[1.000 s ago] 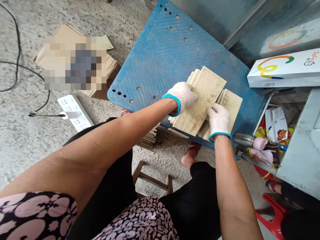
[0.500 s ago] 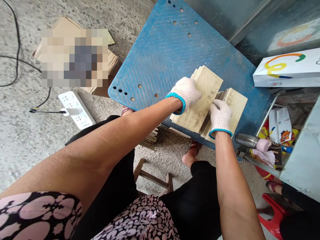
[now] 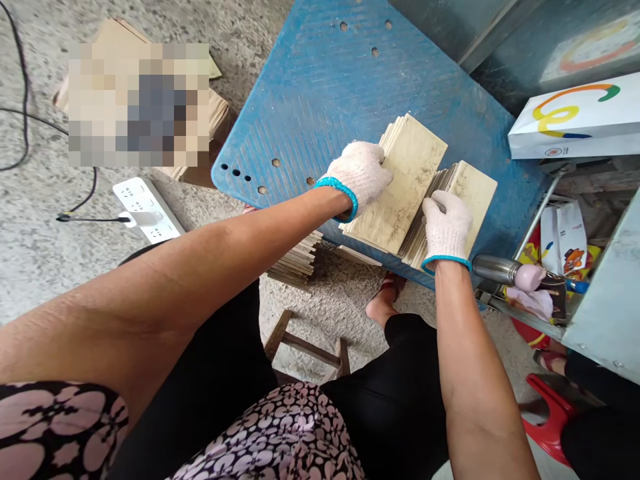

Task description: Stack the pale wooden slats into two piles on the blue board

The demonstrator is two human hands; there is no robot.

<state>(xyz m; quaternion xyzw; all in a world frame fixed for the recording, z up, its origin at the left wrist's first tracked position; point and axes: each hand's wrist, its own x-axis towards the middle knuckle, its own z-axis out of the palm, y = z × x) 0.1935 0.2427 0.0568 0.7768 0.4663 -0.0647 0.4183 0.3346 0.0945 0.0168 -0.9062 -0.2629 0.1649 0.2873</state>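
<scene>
Two stacks of thin pale wooden boards lie side by side on a blue plastic pallet top [image 3: 310,87]. My left hand [image 3: 361,175], in a white knitted glove with a blue cuff, curls against the near left edge of the left stack [image 3: 407,177]. Its fingertips are partly hidden. Over the right stack [image 3: 477,193] rests my right hand [image 3: 447,223], gloved the same way, its fingers bent round the boards near the gap between the stacks. Dark smudges mark the top boards.
More boards [image 3: 295,263] are stacked below the pallet's near edge, by a wooden stool [image 3: 310,350]. At right are a steel flask [image 3: 495,269], a white bag [image 3: 575,120] and a red stool [image 3: 547,417]. A power strip [image 3: 145,207] lies on the floor at left.
My left hand has slid a little left, toward the outer edge of the left stack. My right hand has shifted slightly right over its stack. The camera view has moved slightly.
</scene>
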